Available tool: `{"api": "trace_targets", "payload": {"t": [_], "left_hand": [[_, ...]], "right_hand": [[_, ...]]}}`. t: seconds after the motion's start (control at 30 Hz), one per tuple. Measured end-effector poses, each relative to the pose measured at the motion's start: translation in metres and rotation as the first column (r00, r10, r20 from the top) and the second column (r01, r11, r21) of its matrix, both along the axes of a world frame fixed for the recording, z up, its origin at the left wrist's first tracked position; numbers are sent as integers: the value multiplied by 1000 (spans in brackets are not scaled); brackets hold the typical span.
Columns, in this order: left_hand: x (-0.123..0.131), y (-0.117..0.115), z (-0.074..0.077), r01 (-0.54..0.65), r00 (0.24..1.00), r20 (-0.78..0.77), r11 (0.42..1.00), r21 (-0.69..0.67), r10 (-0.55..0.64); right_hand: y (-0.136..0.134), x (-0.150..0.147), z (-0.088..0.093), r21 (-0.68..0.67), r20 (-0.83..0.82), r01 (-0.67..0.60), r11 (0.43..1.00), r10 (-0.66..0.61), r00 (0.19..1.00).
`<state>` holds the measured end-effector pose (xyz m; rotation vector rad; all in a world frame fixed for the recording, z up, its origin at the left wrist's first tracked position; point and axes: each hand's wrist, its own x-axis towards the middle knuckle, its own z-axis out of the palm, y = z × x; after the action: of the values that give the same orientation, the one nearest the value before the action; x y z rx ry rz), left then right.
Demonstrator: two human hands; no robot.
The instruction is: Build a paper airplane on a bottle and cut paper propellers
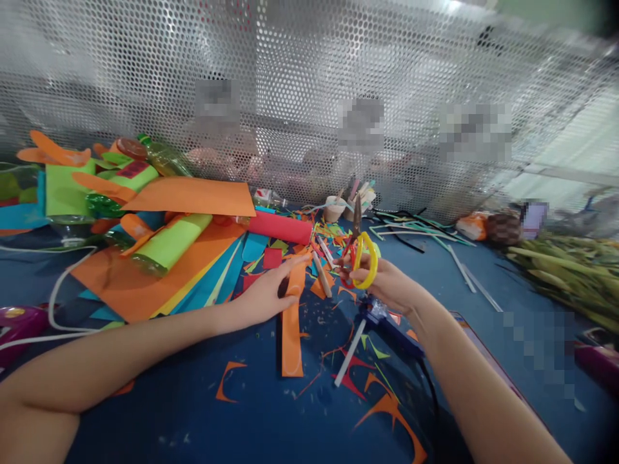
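My left hand (273, 290) is curled round an orange paper strip (292, 335), its thumb and fingers on the strip, which hangs toward me over the blue table. Faint curved pencil lines show on the strip. In my right hand (382, 280) are scissors (366, 261) with yellow and red handles, their blades pointing up and away. Below my right hand lies a dark blue glue gun (394, 332) with a white glue stick (351, 354) sticking out. Orange, red and green paper scraps (394, 419) are scattered near it.
Paper-wrapped bottles (169, 245), a green bottle (167, 158) and colored sheets (193, 196) pile up at left. A red roll (280, 227), cups (334, 207) and straws stand or lie farther back. Dry leaves (570, 270) are at right. A perforated metal screen (300, 84) rises behind.
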<state>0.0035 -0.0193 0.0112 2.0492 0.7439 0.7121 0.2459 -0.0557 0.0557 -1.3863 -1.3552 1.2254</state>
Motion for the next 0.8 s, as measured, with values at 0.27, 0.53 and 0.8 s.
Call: {"api": "trace_targets", "payload": {"t": [0.27,0.53,0.8], "left_hand": [[1,6,33,108,900,420,877,-468,114],[2,-8,31,130,933,353,854,-503,65],[3,-6,24,75,953,275,787,-613,124]], "right_hand": [[-9,-45,-12,141,-184,-29,990,55,981],[-12,-65,-17,242,-305,63,968,15,952],[-12,-61,-15,234,-275,147,961,-79,958]]}}
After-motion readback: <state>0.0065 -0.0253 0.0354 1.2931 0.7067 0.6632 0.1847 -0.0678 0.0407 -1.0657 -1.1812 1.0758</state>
